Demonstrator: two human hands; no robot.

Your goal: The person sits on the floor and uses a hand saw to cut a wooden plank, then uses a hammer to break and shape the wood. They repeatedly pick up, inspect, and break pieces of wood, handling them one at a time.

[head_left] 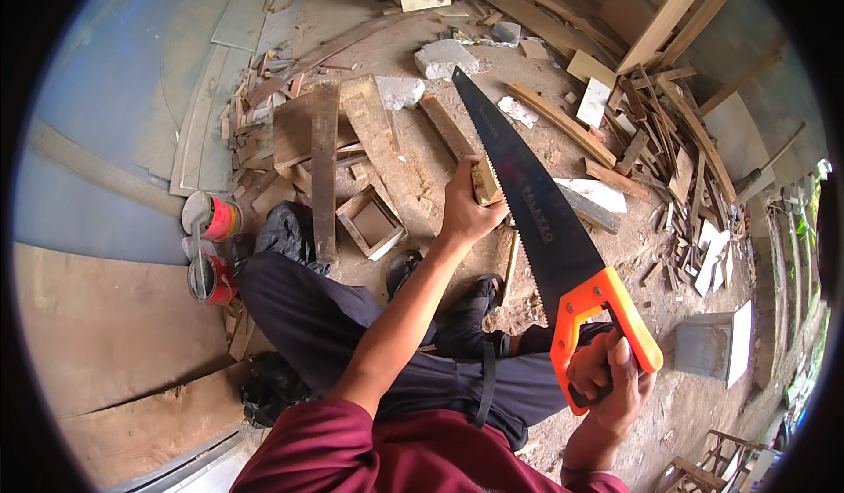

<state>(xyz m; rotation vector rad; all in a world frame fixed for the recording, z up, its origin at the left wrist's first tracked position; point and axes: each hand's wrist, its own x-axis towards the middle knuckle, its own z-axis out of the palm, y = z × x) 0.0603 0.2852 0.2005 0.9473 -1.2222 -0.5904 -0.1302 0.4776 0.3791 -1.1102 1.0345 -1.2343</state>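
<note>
My right hand is wrapped around the orange handle of a handsaw. The dark blade points up and away to the left, its toothed edge facing left. My left hand grips the near end of a wooden bar, which stretches away from me. The teeth pass close beside the bar's pale end; whether they touch it I cannot tell. Below my left hand, a small open wooden frame lies on the ground by my feet.
Long boards lean over a wooden box on the left. Two paint cans stand near my left knee. Scrap wood heaps up on the right, with a grey metal container nearer me. Concrete chunks lie farther off.
</note>
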